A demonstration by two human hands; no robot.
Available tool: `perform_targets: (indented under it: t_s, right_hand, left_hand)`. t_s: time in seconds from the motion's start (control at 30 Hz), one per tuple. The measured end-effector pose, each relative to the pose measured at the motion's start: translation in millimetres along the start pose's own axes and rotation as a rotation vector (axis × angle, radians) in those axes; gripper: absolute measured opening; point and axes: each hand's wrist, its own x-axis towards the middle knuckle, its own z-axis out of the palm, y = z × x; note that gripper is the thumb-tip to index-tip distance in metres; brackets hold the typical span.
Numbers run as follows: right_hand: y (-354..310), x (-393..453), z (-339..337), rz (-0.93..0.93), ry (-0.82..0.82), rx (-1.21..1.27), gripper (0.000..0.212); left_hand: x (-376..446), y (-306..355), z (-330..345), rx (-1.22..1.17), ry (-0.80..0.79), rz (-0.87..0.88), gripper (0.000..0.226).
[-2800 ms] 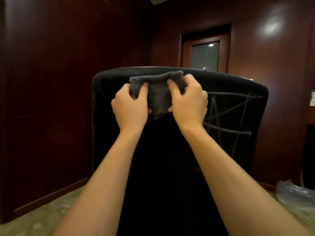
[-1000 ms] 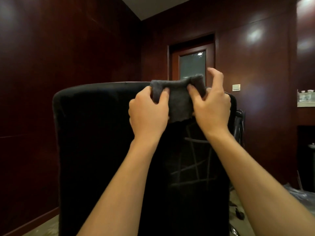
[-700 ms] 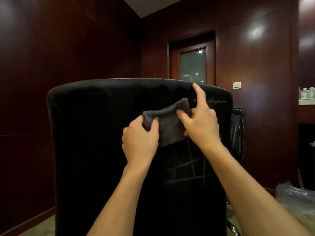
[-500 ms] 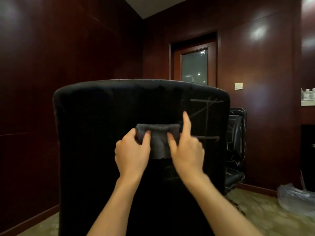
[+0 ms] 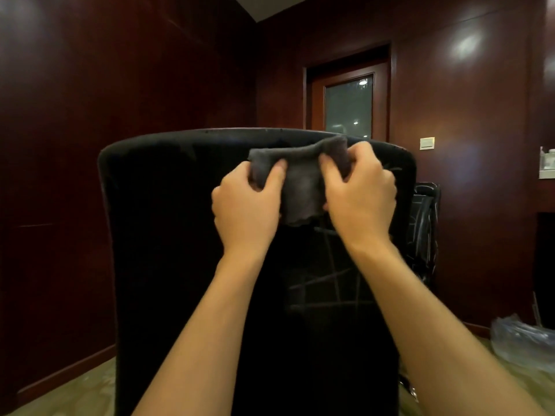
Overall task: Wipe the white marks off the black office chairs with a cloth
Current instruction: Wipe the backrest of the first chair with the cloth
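Gripping the cloth [image 5: 300, 187] with both hands [image 5: 303, 199], we are back up at the chair [image 5: 168, 223] top; white marks [image 5: 327, 283] at 5 o'clock still wait.

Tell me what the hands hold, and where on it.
Both hold the grey cloth: left hand grips its left edge, right hand its right edge.

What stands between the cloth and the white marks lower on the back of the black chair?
Nothing visible does. Both hands, left hand and right hand, grip the cloth near the top edge of the chair. The white marks lie directly below it on bare chair back, between the two forearms.
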Motion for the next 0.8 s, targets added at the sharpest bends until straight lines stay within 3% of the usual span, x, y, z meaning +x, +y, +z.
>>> perform_targets:
  t_s: [0.2,0.3,0.4,0.6,0.67,0.8]
  right_hand:
    - [63,-76,22,0.106,-0.213,-0.313,0.032]
    - [85,-139,26,0.194,-0.342,-0.354,0.032]
    - [91,-168,20,0.296,-0.427,-0.301,0.028]
    - [51,-61,1,0.121,-0.073,-0.027,0.026]
    - [44,-35,-1,0.082,-0.079,0.039,0.024]
    - [90,-81,16,0.117,-0.17,-0.228,0.026]
  left_hand:
    - [-58,-89,15,0.259,-0.151,-0.154,0.05]
    - [-121,-128,1,0.284,-0.188,-0.259,0.047]
    - [-150,-121,-10,0.249,-0.22,-0.341,0.033]
    - [-61,-37,7,0.02,-0.097,-0.101,0.028]
    - [-43,-20,14,-0.02,-0.118,-0.06,0.022]
    - [-85,-78,19,0.168,-0.193,-0.102,0.037]
